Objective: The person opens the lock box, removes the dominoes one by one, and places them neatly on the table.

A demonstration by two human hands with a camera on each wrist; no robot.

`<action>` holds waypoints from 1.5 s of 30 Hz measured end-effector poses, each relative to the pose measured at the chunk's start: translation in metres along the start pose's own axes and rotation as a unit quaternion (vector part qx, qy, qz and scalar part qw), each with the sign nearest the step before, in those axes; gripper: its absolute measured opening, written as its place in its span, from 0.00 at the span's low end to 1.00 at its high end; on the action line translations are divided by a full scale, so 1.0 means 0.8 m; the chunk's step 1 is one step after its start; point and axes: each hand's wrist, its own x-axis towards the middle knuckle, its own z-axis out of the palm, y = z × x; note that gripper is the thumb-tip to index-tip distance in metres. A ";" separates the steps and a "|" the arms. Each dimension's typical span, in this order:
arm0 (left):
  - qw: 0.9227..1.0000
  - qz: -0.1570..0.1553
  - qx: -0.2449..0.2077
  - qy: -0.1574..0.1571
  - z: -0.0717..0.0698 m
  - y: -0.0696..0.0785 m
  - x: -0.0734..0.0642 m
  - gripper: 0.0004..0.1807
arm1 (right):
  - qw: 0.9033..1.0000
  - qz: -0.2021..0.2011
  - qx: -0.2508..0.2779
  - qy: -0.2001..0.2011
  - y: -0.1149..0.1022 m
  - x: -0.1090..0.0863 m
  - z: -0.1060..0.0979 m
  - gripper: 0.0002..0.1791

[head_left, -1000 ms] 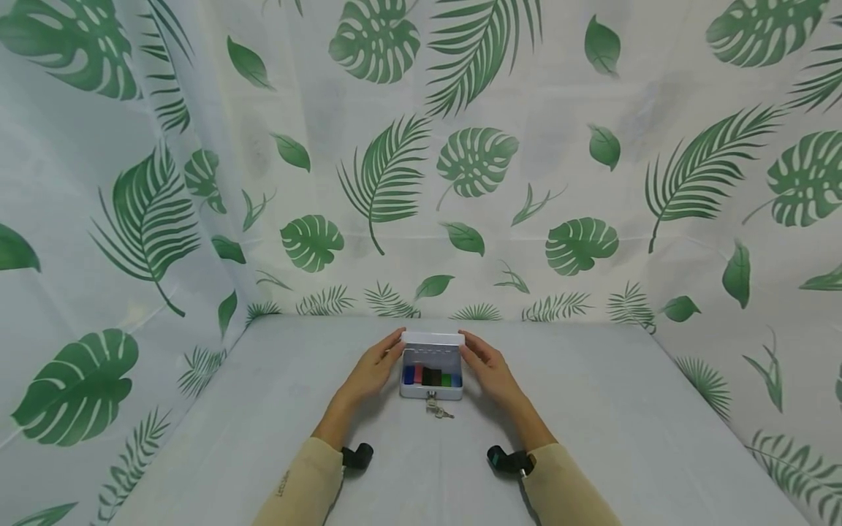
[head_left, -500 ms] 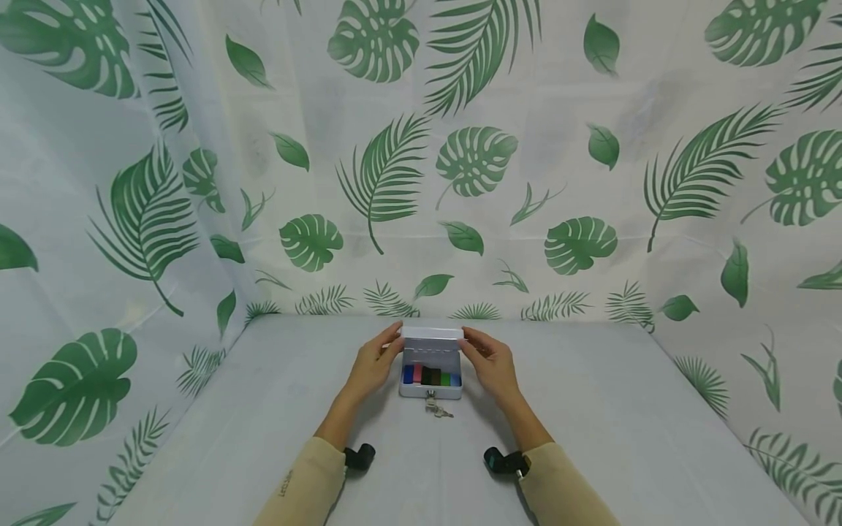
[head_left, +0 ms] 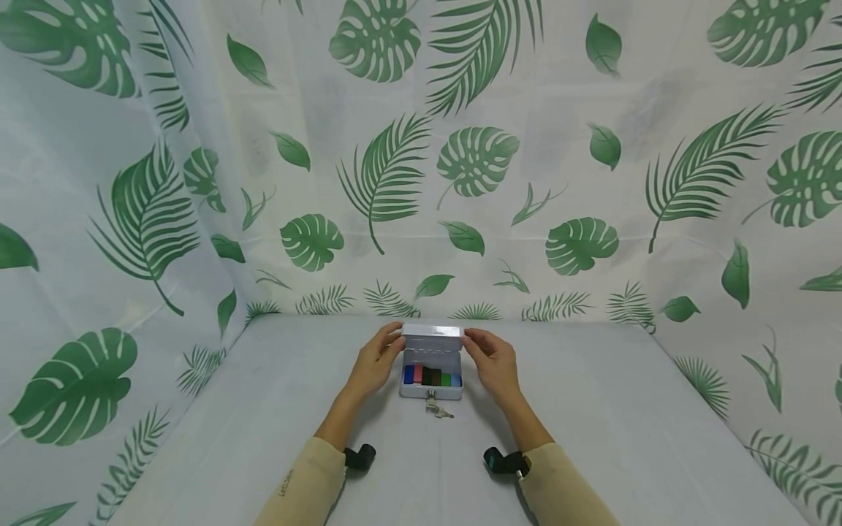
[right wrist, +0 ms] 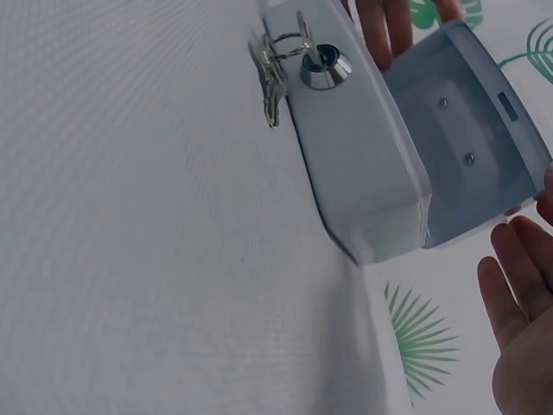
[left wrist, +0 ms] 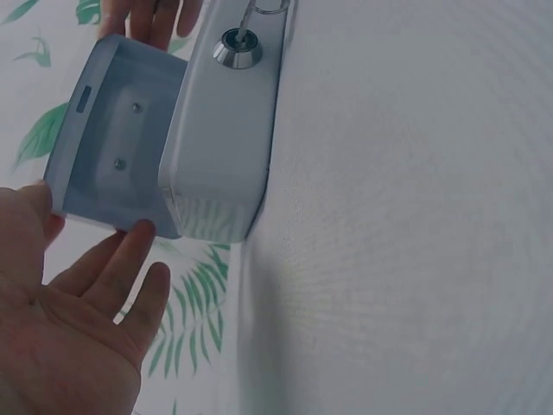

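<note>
Evidently the left hand and right hand seem to pinch opposite ends of the lid, forearms slanting inward toward the box. The lid stands raised above the box's rear edge, not yet let go. Untouched coloured pieces line the box; keys hang at its front, above the surface.

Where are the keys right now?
In the head view, below centre, the keys are at the lock on the near face of the box, one inserted.
</note>
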 end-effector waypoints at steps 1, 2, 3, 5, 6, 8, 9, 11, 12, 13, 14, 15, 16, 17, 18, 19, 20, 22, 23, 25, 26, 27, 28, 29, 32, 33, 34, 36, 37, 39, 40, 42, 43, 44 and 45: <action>1.000 -0.001 0.001 0.000 0.000 0.000 0.000 0.23 | 1.000 -0.006 -0.005 0.001 -0.009 -0.002 -0.001 0.15; 1.000 -0.001 0.002 0.001 0.000 0.000 -0.001 0.24 | 1.000 -0.010 -0.010 0.002 -0.018 -0.005 -0.002 0.15; 1.000 -0.003 0.003 0.001 0.000 0.000 -0.001 0.24 | 1.000 -0.013 -0.008 0.002 -0.018 -0.004 -0.002 0.15; 1.000 -0.005 0.004 0.000 0.000 0.000 0.000 0.25 | 1.000 -0.025 -0.001 0.004 -0.019 -0.004 -0.002 0.14; 1.000 -0.003 0.003 0.000 0.000 0.001 0.000 0.25 | 0.999 -0.032 0.001 0.009 -0.018 -0.004 -0.001 0.13; 1.000 0.003 0.002 -0.003 0.000 0.001 0.000 0.25 | 0.999 -0.043 0.011 0.026 -0.004 0.000 0.002 0.12; 1.000 0.002 0.000 -0.006 0.000 0.001 0.001 0.25 | 0.998 -0.051 0.016 0.034 0.004 0.003 0.004 0.11; 1.000 0.003 -0.006 -0.010 0.000 0.000 0.001 0.25 | 0.996 -0.069 0.020 0.052 0.003 0.002 0.005 0.08; 1.000 0.003 -0.007 -0.011 0.000 0.000 0.001 0.24 | 0.995 -0.077 0.022 0.058 0.003 0.002 0.005 0.08; 1.000 0.002 -0.010 -0.012 0.000 0.000 0.001 0.24 | 0.994 -0.086 0.023 0.063 0.003 0.002 0.006 0.07; 1.000 -0.003 -0.012 -0.013 -0.001 0.000 0.001 0.23 | 0.993 -0.094 0.023 0.065 0.003 0.002 0.007 0.07; 1.000 -0.003 -0.012 -0.013 -0.001 -0.001 0.001 0.23 | 0.992 -0.101 0.023 0.068 0.002 0.002 0.007 0.07; 1.000 -0.003 -0.013 -0.012 -0.001 -0.001 0.001 0.23 | 0.992 -0.106 0.023 0.069 0.002 0.002 0.008 0.07; 1.000 -0.001 -0.013 -0.010 0.000 -0.001 0.001 0.22 | 0.991 -0.110 0.024 0.070 0.002 0.002 0.008 0.07; 1.000 0.001 -0.013 -0.010 0.000 -0.001 0.001 0.22 | 0.991 -0.112 0.024 0.070 0.003 0.002 0.008 0.07; 1.000 0.002 -0.013 -0.008 0.000 -0.001 0.001 0.22 | 0.991 -0.113 0.025 0.069 0.003 0.002 0.008 0.08; 1.000 0.004 -0.011 -0.006 0.000 -0.001 0.001 0.22 | 0.991 -0.114 0.025 0.069 0.003 0.002 0.008 0.08; 1.000 0.011 -0.005 0.000 0.000 -0.001 0.001 0.22 | 0.991 -0.115 0.023 0.069 0.004 0.002 0.008 0.08; 1.000 0.016 -0.003 0.004 0.000 -0.001 0.001 0.22 | 0.991 -0.114 0.022 0.068 0.004 0.002 0.008 0.08; 1.000 0.021 0.002 0.014 0.000 0.000 0.002 0.21 | 0.991 -0.117 0.019 0.070 0.004 0.002 0.008 0.08; 1.000 0.024 0.005 0.019 0.001 0.000 0.002 0.21 | 0.990 -0.117 0.017 0.070 0.004 0.002 0.008 0.08; 0.999 0.027 0.006 0.025 0.001 0.000 0.002 0.21 | 0.990 -0.117 0.018 0.071 0.004 0.002 0.008 0.08; 0.999 0.029 0.007 0.030 0.001 0.001 0.003 0.20 | 0.991 -0.114 0.019 0.072 0.003 0.002 0.009 0.08; 0.999 0.029 0.007 0.035 0.001 0.002 0.003 0.20 | 0.991 -0.113 0.019 0.072 0.002 0.002 0.009 0.08; 0.999 0.024 0.012 0.041 0.003 0.005 0.003 0.19 | 0.992 -0.106 0.015 0.071 -0.006 0.000 0.010 0.09; 0.999 0.021 0.015 0.041 0.003 0.006 0.003 0.20 | 0.992 -0.104 0.013 0.069 -0.010 -0.001 0.010 0.09; 0.999 0.018 0.017 0.039 0.004 0.007 0.002 0.21 | 0.993 -0.102 0.008 0.067 -0.014 -0.003 0.010 0.10; 0.999 0.012 0.020 0.033 0.004 0.010 0.001 0.23 | 0.994 -0.095 0.000 0.059 -0.024 -0.007 0.009 0.11; 0.999 0.008 0.021 0.030 0.005 0.011 0.001 0.23 | 0.994 -0.089 -0.004 0.055 -0.026 -0.008 0.009 0.12; 1.000 0.003 0.019 0.025 0.005 0.013 0.000 0.25 | 0.996 -0.077 -0.013 0.046 -0.027 -0.008 0.009 0.14; 1.000 0.001 0.018 0.023 0.005 0.014 -0.001 0.25 | 0.996 -0.072 -0.016 0.043 -0.025 -0.007 0.009 0.15; 1.000 -0.001 0.014 0.022 0.005 0.015 0.000 0.26 | 0.997 -0.063 -0.019 0.036 -0.018 -0.005 0.009 0.16; 1.000 0.002 0.011 0.021 0.005 0.015 0.000 0.25 | 0.997 -0.063 -0.019 0.033 -0.012 -0.004 0.009 0.17; 1.000 0.002 0.009 0.021 0.006 0.014 0.000 0.25 | 0.998 -0.061 -0.016 0.029 -0.008 -0.003 0.009 0.17; 1.000 0.003 0.008 0.022 0.006 0.014 0.000 0.24 | 0.998 -0.061 -0.012 0.025 -0.005 -0.002 0.008 0.18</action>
